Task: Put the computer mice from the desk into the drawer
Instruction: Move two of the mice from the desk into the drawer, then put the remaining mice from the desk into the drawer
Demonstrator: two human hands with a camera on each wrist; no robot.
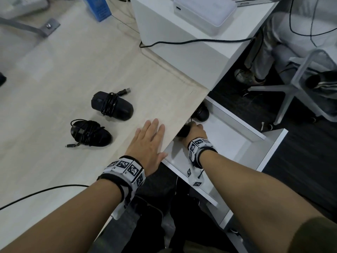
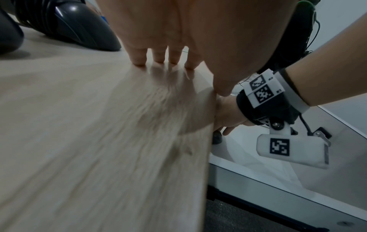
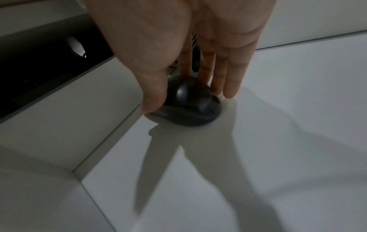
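Note:
Two black computer mice with their cables wound round them lie on the pale wooden desk [image 1: 54, 73]: one mouse [image 1: 112, 106] farther back, the other mouse [image 1: 90, 133] nearer. The white drawer [image 1: 229, 143] stands pulled out under the desk's right edge. A third mouse [image 1: 201, 113] lies at its back, half under the desk. My right hand [image 1: 194, 131] reaches into the drawer and grips a fourth black mouse [image 3: 188, 106] between thumb and fingers; it sits on the drawer floor [image 3: 258, 149]. My left hand [image 1: 150, 141] lies flat on the desk near its edge, holding nothing.
A white cabinet [image 1: 182, 52] with a white box [image 1: 204, 10] on top stands behind the drawer, and a black cable [image 1: 191, 41] runs across it. A blue carton [image 1: 96, 8] is at the desk's back. An office chair base [image 1: 291, 84] and a person's legs are to the right.

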